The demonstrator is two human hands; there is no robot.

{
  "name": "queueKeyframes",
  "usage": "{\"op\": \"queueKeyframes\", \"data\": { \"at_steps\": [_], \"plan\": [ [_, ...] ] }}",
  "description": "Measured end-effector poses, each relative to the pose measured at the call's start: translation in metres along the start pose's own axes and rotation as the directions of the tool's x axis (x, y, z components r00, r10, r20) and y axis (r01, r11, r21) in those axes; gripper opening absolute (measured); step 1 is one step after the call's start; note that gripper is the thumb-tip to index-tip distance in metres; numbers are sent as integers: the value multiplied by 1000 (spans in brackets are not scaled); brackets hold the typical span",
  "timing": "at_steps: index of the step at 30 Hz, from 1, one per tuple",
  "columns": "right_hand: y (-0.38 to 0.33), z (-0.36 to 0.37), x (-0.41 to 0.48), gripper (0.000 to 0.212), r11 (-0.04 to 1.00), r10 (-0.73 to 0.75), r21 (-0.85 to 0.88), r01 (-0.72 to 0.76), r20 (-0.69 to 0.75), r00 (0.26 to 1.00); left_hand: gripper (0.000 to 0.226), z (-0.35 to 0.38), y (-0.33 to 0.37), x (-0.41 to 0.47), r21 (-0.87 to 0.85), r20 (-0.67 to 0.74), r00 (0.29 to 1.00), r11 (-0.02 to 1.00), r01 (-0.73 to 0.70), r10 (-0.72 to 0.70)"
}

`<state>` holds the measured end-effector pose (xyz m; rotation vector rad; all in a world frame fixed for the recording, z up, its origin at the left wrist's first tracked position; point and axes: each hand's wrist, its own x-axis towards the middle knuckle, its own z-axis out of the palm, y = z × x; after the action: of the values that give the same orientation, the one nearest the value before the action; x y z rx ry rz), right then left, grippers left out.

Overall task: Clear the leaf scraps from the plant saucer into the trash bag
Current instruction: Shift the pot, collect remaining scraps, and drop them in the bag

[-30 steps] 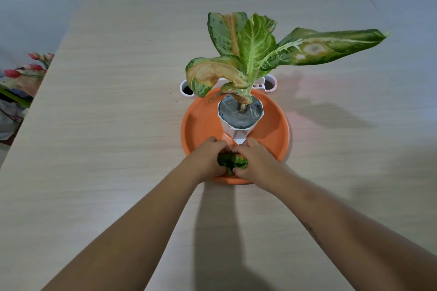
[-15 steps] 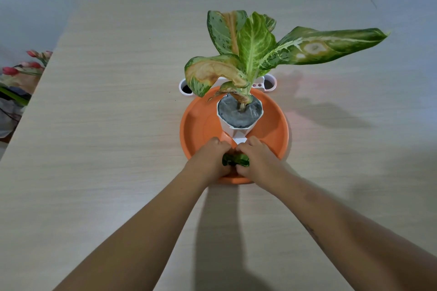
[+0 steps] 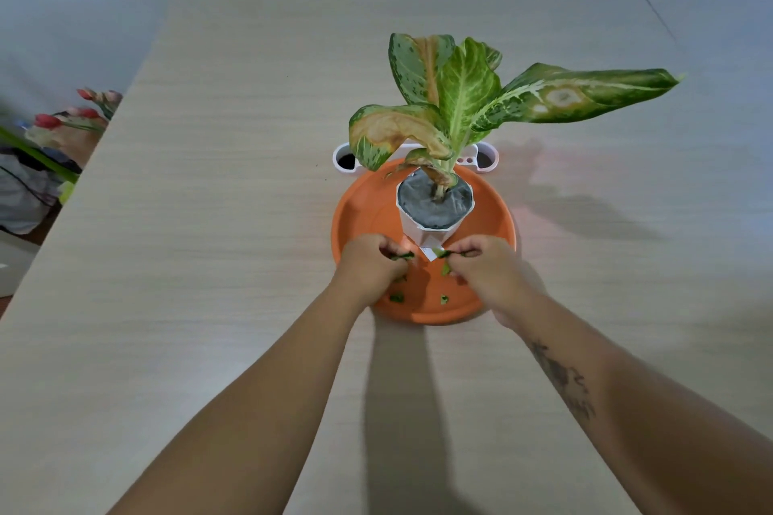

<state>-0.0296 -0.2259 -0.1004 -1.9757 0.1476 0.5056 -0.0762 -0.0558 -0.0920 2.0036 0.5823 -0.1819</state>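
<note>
Wide wood-grain counter (image 3: pixel 209 263) fills the view, w/ both forearms reaching in from the bottom edge. On it, centre-right, sits the orange plant saucer (image 3: pixel 355 213), round, low rim. A white faceted pot (image 3: pixel 422 232) stands upright in the far half of the saucer, dark soil on top, and the plant (image 3: pixel 460 96) rises from it: big variegated leaves, one long leaf stretching right, one browned leaf drooping left. Behind the saucer, touching or just beside its far rim, a white holder (image 3: pixel 347 159) w/ round openings at each end. Off the counter's left edge, a blurry bunch of red flower buds (image 3: pixel 67 117) over some dark cloth.

Now the hands. Left hand (image 3: pixel 368 263) is over the near-left part of the saucer, its grip pinched shut on a dark green leaf scrap (image 3: pixel 401 256) betw. thumb and fingertips. Right hand (image 3: pixel 489 268) is over the near-right part, grip also pinched closed on another green scrap (image 3: pixel 443 252) at its fingertips. Both held scraps sit just in front of the pot's base, apart from each other w/ a small gap betw. them.

More loose scraps (image 3: pixel 396 298) lie on the saucer floor below and betw. the two hands: one near the left wrist, one (image 3: pixel 444 299) near the front rim, one (image 3: pixel 446 270) just beside the right fingers. Trash bag not in shot.
</note>
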Motion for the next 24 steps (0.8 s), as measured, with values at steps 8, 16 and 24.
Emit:
{"op": "queueKeyframes", "data": {
  "at_steps": [8,16,24],
  "plan": [
    [-11,-10,-26,5,583,201,756,-298,221,954,9,-12,7,-29,-738,35,957,639,219,-288],
    [-28,28,-57,7,446,111,814,-373,363,925,5,-41,-15,-67,-904,25,960,403,142,-280],
    [-64,128,-101,27,512,18,723,-464,531,847,7,-118,-70,-123,-965,-125,928,261,-31,-352]
  ]
}}
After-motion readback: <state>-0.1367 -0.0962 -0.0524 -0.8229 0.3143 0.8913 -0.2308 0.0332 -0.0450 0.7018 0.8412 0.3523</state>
